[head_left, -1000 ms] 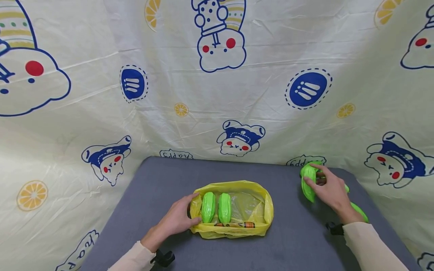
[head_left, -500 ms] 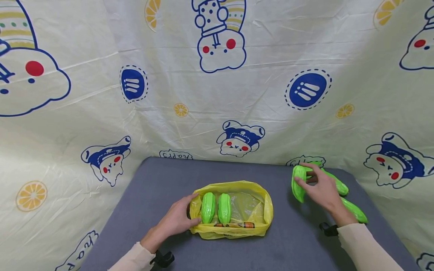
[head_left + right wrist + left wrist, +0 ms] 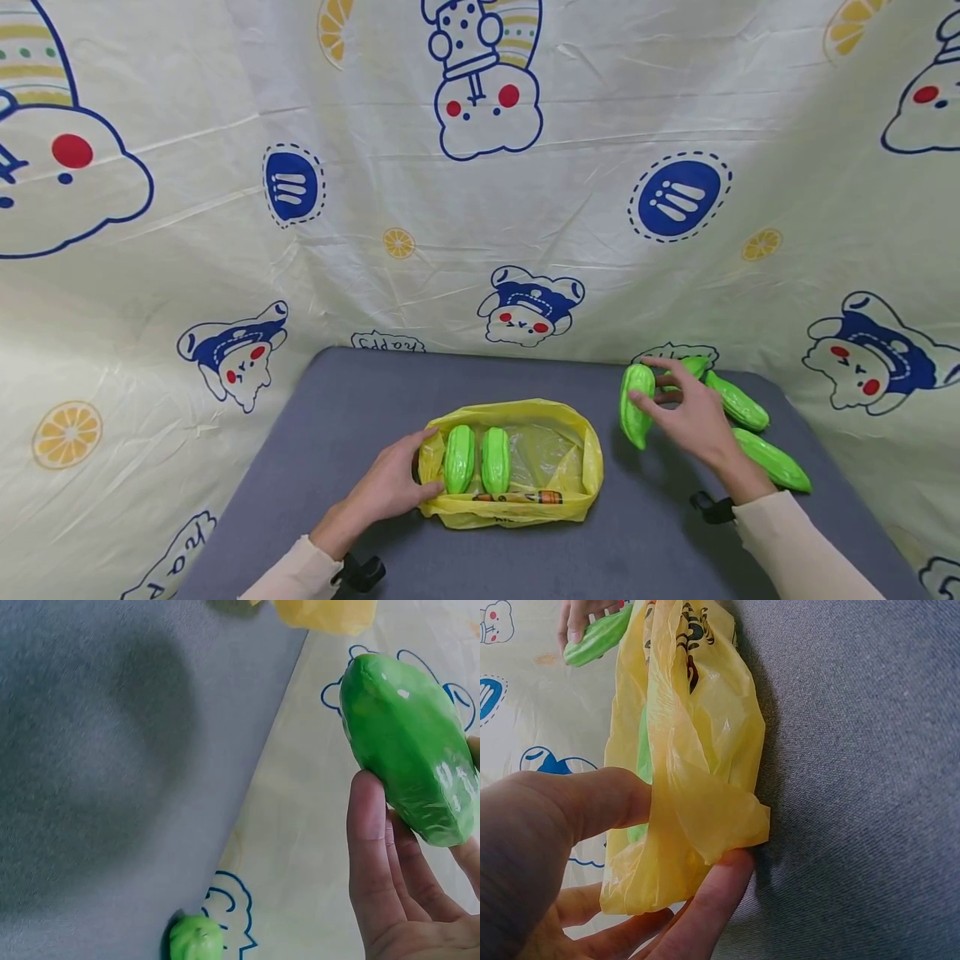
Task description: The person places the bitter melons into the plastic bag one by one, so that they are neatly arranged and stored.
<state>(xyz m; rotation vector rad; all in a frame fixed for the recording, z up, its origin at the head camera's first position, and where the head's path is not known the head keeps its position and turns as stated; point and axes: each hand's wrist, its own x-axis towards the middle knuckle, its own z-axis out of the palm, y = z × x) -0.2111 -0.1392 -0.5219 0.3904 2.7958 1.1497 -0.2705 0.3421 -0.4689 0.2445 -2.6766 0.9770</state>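
A yellow plastic bag (image 3: 592,467) sits spread open on the table, with two glossy green ridged gourds lying side by side in its left half, a left gourd (image 3: 460,460) and a right gourd (image 3: 496,461). My left hand (image 3: 393,477) holds the bag's left end, thumb and fingers on either side of the plastic. To the right of the bag, my right hand (image 3: 693,412) grips another green gourd (image 3: 637,404) between thumb and fingers, raised over the table with its narrow tip pointing down. In the right wrist view this held gourd (image 3: 409,742) shows broad lengthwise ridges.
Three more green gourds lie at the table's right side: a far gourd (image 3: 694,365) partly behind the right hand, a middle gourd (image 3: 738,402) and a near gourd (image 3: 776,461). A printed curtain (image 3: 450,208) hangs behind the grey table (image 3: 360,392).
My right hand has carried its gourd leftward, away from the other gourds and toward the bag, uncovering the ones on the right. My left hand stays on the bag.
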